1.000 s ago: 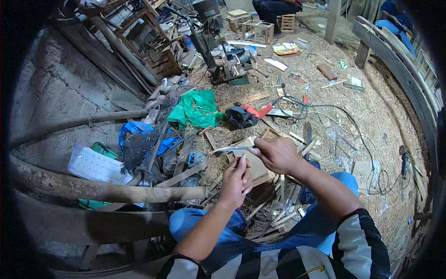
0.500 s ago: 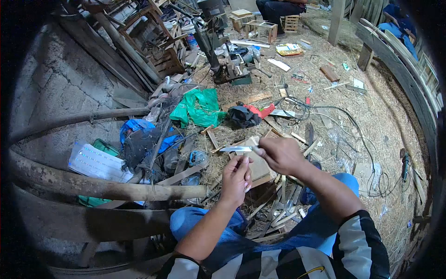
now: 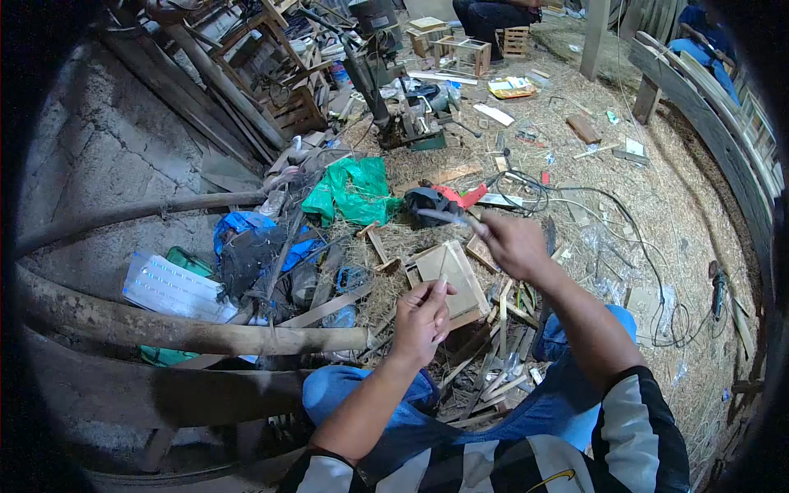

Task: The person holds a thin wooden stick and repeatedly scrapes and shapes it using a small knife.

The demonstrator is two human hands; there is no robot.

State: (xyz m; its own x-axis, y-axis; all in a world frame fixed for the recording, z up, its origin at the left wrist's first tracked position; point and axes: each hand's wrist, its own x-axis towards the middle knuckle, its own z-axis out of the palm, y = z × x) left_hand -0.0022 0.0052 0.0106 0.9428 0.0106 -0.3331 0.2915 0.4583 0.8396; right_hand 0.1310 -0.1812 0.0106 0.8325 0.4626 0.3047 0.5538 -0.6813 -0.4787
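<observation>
My right hand (image 3: 518,248) is closed around the handle of a knife (image 3: 444,217), whose blade points left and is smeared by motion. Lower and to the left, my left hand (image 3: 421,322) pinches a thin, pale wooden stick (image 3: 445,263) that stands up past the fingertips. The blade is above the stick and apart from it. Behind the stick, a light wooden box (image 3: 464,287) sits on the ground between my knees. Scraps of wood (image 3: 501,382) lie below it.
A thick pole (image 3: 205,327) runs along the left, near a green plastic bag (image 3: 349,191). Ahead are a black and red tool (image 3: 464,195), cables (image 3: 608,197) and a metal machine (image 3: 374,90). Two other people (image 3: 493,20) sit farther back. Shavings cover the floor.
My right hand has lifted the knife up and away from the stick, to the right. My left hand has shifted only slightly right, still holding the stick.
</observation>
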